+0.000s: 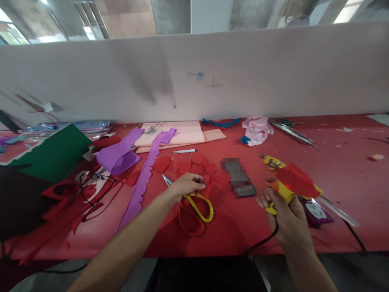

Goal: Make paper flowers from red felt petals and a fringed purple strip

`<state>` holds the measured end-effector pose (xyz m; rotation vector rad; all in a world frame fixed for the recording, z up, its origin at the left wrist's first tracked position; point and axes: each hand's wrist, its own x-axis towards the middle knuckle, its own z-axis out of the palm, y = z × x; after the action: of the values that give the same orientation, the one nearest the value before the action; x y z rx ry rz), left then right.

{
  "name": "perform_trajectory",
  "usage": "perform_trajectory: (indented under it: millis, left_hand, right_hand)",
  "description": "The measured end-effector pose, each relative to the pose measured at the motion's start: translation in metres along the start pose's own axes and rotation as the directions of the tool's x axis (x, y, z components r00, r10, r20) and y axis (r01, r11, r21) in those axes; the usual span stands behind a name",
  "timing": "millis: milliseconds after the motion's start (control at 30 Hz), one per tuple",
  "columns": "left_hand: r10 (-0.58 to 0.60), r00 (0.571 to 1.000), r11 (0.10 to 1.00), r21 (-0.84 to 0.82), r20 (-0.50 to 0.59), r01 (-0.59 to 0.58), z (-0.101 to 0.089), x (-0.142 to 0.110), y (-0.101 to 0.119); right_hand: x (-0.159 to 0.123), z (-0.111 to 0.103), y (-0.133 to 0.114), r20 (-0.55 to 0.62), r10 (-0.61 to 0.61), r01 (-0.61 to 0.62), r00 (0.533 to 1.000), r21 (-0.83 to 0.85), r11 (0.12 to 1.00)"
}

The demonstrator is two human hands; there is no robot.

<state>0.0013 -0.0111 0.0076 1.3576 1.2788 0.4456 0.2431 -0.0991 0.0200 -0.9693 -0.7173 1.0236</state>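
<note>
My right hand (287, 217) is closed round the handle of a yellow glue gun (281, 178), whose nozzle points up and to the left; a red felt piece (296, 181) lies across the gun's body. My left hand (188, 184) reaches over the red table, its fingers curled down on small red felt petals (199, 168) just above the scissors (194, 209) with red and yellow handles. Whether it pinches a petal I cannot make out. A phone (241, 182) lies between the two hands.
Purple scalloped felt strips (142, 178), pink sheets (179, 134), a green sheet (51, 154), red scraps and eyeglasses (94, 186) lie to the left. A white pen (184, 151), pink cloth (258, 129), metal tools (291, 132) and a ruler (338, 211) lie around. A white partition stands behind.
</note>
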Motion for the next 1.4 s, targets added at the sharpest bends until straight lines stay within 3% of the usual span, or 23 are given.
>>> perform_trajectory:
  millis: [133, 233, 300, 533, 733, 1067, 1400]
  left_hand:
    - [0.027, 0.989, 0.985, 0.174, -0.146, -0.001, 0.005, 0.016, -0.007]
    - [0.062, 0.972, 0.964, 0.267, -0.225, 0.0, 0.004, 0.017, -0.015]
    - [0.087, 0.962, 0.953, 0.304, -0.26, -0.004, 0.003, 0.015, -0.018]
    - [0.109, 0.942, 0.954, 0.3, -0.318, -0.009, -0.001, 0.011, -0.028]
    - [0.122, 0.915, 0.963, 0.269, -0.385, -0.015, 0.002, 0.01, -0.029]
    - [0.125, 0.869, 0.964, 0.267, -0.479, 0.009, 0.01, 0.009, -0.029]
    - [0.146, 0.872, 0.964, 0.265, -0.466, -0.02, 0.009, 0.007, -0.031]
  right_hand:
    - [-0.007, -0.011, 0.005, 0.079, 0.124, -0.096, 0.989, -0.294, 0.951]
    - [-0.01, -0.019, 0.008, 0.155, 0.266, -0.125, 0.952, -0.594, 0.794]
    - [-0.009, -0.019, 0.01, 0.204, 0.343, -0.123, 0.917, -0.674, 0.729]
    - [0.002, 0.0, 0.019, 0.317, 0.467, -0.127, 0.825, -0.701, 0.701]
    - [0.011, 0.012, 0.031, 0.399, 0.502, -0.084, 0.767, -0.713, 0.697]
    - [0.025, 0.022, 0.038, 0.404, 0.535, 0.077, 0.742, -0.844, 0.531]
    - [0.028, 0.025, 0.038, 0.388, 0.527, 0.154, 0.756, -0.888, 0.433]
